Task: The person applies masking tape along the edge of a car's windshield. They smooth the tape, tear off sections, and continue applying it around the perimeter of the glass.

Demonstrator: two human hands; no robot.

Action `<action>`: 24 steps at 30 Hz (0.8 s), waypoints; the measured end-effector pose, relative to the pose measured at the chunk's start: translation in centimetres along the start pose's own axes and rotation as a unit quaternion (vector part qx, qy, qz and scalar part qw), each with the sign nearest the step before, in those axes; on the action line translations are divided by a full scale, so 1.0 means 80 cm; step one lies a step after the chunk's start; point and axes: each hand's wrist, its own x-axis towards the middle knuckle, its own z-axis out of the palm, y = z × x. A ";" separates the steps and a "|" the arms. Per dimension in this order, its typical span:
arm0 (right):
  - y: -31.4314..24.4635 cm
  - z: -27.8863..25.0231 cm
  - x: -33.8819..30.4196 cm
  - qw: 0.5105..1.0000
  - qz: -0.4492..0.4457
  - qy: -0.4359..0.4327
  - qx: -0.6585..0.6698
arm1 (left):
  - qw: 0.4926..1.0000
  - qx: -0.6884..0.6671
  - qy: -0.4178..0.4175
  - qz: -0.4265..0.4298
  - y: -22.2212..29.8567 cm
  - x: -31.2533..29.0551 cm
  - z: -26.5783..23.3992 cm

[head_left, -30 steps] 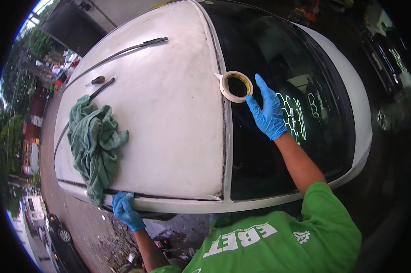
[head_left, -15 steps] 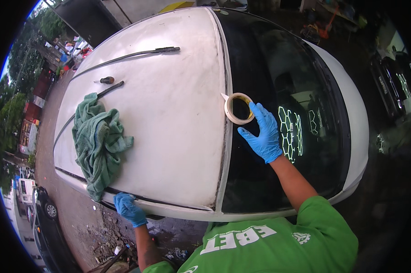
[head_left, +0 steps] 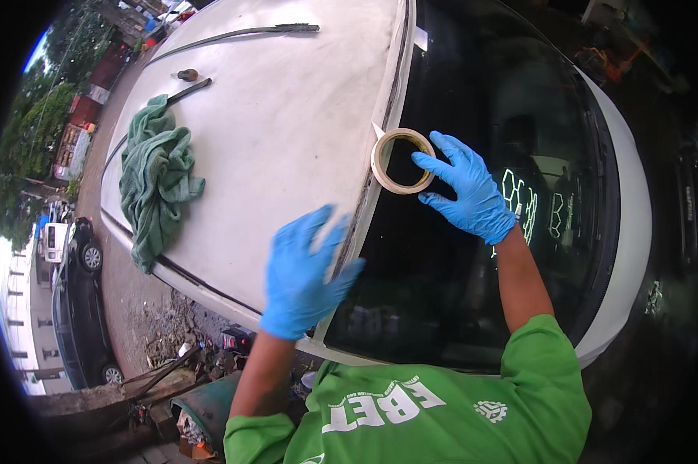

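A roll of beige masking tape (head_left: 378,166) is at the border between the white car roof (head_left: 279,131) and the dark windshield (head_left: 496,100). Its loose end sticks up as a small pale point on the roof side. My right hand (head_left: 469,189), in a blue glove, grips the roll's right rim, one finger reaching over into the ring. Above the near corner of the roof, my left hand (head_left: 298,278), also blue-gloved, has its fingers spread and smeared by motion. Nothing shows in it. The windshield's edge runs just beside its fingertips.
On the roof lie a crumpled green towel (head_left: 155,178), a small screwdriver (head_left: 186,75) and a long black strip (head_left: 233,36). A second strip runs under the towel. Beyond the car's left side, a dark car (head_left: 82,301) is parked. A green container (head_left: 206,406) stands at lower left.
My left hand has left the roof's near edge beside the towel, moving right towards the windshield with fingers spreading. The right hand now has a finger inside the roll. The view has shifted.
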 end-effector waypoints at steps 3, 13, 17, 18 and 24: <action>0.004 -0.008 0.017 0.998 -0.051 0.004 0.022 | 0.999 0.042 -0.028 0.020 0.023 0.056 0.047; 0.008 -0.065 0.070 0.988 -0.147 0.011 0.039 | 0.996 -0.006 0.085 0.008 0.001 0.100 0.096; 0.027 -0.054 0.103 0.882 -0.001 -0.005 0.470 | 0.987 -0.080 0.143 0.001 -0.002 0.107 0.097; 0.051 -0.029 0.117 0.922 -0.088 0.109 0.360 | 0.984 -0.097 0.147 0.002 -0.001 0.111 0.097; 0.063 0.065 0.114 0.994 -0.098 0.035 -0.039 | 0.976 -0.147 0.140 -0.081 -0.015 0.093 0.093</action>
